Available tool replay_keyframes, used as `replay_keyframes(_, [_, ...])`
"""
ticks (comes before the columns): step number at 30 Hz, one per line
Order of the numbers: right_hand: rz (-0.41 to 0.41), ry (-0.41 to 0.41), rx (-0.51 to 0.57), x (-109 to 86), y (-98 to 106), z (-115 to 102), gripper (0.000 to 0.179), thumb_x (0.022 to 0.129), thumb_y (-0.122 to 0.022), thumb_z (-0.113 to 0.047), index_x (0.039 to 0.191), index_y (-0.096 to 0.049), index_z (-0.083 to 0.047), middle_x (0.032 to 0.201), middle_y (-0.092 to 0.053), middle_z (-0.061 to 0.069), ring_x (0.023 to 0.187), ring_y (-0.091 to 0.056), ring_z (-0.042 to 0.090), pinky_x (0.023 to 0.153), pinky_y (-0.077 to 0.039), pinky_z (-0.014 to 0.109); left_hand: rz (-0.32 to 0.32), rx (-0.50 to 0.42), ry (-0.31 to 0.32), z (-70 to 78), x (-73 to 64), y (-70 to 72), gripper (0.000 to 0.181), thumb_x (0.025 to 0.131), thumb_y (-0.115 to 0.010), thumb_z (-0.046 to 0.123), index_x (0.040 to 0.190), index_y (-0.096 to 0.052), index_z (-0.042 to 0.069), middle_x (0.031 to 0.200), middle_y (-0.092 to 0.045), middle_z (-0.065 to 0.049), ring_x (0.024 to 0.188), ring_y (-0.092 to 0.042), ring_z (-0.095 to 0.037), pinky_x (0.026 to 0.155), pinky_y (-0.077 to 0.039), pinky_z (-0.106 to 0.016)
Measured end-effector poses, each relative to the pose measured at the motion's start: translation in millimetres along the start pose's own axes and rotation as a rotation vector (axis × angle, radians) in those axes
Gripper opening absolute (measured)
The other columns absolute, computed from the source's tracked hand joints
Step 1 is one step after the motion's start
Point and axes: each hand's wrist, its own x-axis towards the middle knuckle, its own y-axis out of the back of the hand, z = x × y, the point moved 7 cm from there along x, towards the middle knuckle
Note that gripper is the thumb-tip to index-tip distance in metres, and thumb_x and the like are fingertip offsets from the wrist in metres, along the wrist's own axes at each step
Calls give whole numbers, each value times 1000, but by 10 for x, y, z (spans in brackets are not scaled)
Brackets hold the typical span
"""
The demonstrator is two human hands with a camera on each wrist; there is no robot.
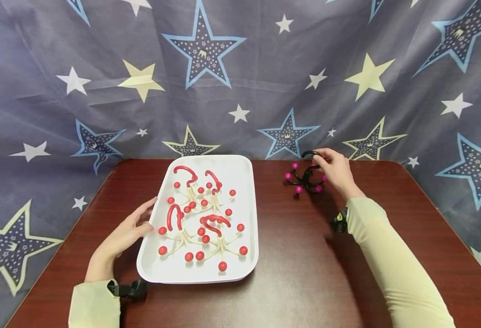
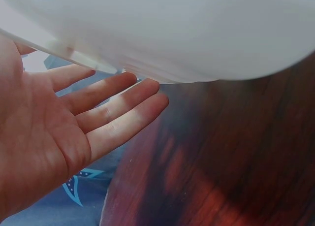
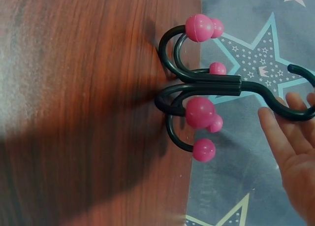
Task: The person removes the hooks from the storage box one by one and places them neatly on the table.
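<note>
At the far right of the head view, my right hand (image 1: 336, 171) pinches the curved top of a black multi-arm hook (image 1: 305, 181) with pink ball tips. The right wrist view shows this black hook (image 3: 221, 85) upright, its arms low over the tabletop and my fingers (image 3: 278, 137) around its crook. To the left stands a white tray (image 1: 195, 277). My left hand (image 1: 121, 234) is at the tray's left rim, thumb near the edge. In the left wrist view its straight fingers (image 2: 123, 117) reach under the tray's rim (image 2: 211, 73).
In the tray lie several multi-arm hooks (image 1: 222, 248) with red crooks, cream arms and red ball tips. The brown wooden table (image 1: 298, 269) ends at a grey star-printed cloth (image 1: 261, 95) hanging behind it.
</note>
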Motion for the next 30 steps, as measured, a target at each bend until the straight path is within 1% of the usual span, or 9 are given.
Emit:
replay_keyframes(3, [4,21,-80,8,31,-32,31,90,-56,-24,113,-61,-4,96,-65,18,81,-65,20,63,-51,20,-1,3,4,2,3,-2,69,84,-50,6,145,-19,9,125,-44,-25,94,-56,-10,73,-50,-25])
replay_keyframes(4, [7,31,-104,11,42,-47,31,90,-56,-24,113,-61,-5,96,-66,17,80,-65,19,64,-51,21,-2,3,7,1,3,-4,69,84,-50,6,145,-18,9,125,-44,-25,93,-56,-10,73,-50,-25])
replay_keyframes(8, [41,55,-200,27,109,-94,32,89,-56,-28,113,-62,-7,101,-67,11,84,-63,20,72,-46,28,-1,-1,14,4,0,-7,69,83,-50,6,145,-18,8,125,-43,-26,92,-56,-8,72,-50,-26])
replay_keyframes(11, [73,76,-219,47,165,-142,32,88,-57,-28,111,-63,-7,105,-66,11,90,-61,21,77,-43,32,-1,-8,16,10,-1,-6,70,83,-50,5,145,-18,8,126,-43,-27,91,-56,-8,72,-51,-26])
replay_keyframes(14, [103,103,-202,65,203,-218,30,88,-58,-26,109,-64,-6,106,-65,11,97,-60,21,82,-44,34,-3,-7,20,15,1,-7,70,83,-50,5,145,-17,8,127,-42,-27,92,-56,-8,72,-50,-26])
replay_keyframes(17, [132,128,-178,71,201,-329,28,87,-59,-25,108,-64,-6,107,-65,10,101,-58,21,86,-42,35,-1,-5,25,16,2,-5,70,83,-50,5,145,-18,8,127,-42,-27,92,-56,-8,73,-50,-25])
replay_keyframes(22, [168,143,-99,69,100,-516,27,87,-60,-25,109,-64,-9,109,-64,7,103,-57,19,83,-41,36,1,-6,30,10,0,-1,70,83,-50,5,145,-18,8,127,-42,-27,92,-56,-9,73,-50,-25])
replay_keyframes(24, [158,149,-66,66,30,-583,28,87,-60,-25,110,-63,-10,110,-64,6,103,-57,17,83,-42,35,-1,-7,31,10,2,-3,70,83,-50,5,145,-17,8,127,-42,-27,93,-56,-9,73,-50,-25])
replay_keyframes(30, [91,177,-24,41,-211,-763,28,87,-60,-27,110,-63,-12,110,-64,3,102,-57,14,79,-42,31,4,1,30,27,9,-2,70,83,-50,6,145,-18,8,128,-42,-27,93,-56,-9,73,-50,-25])
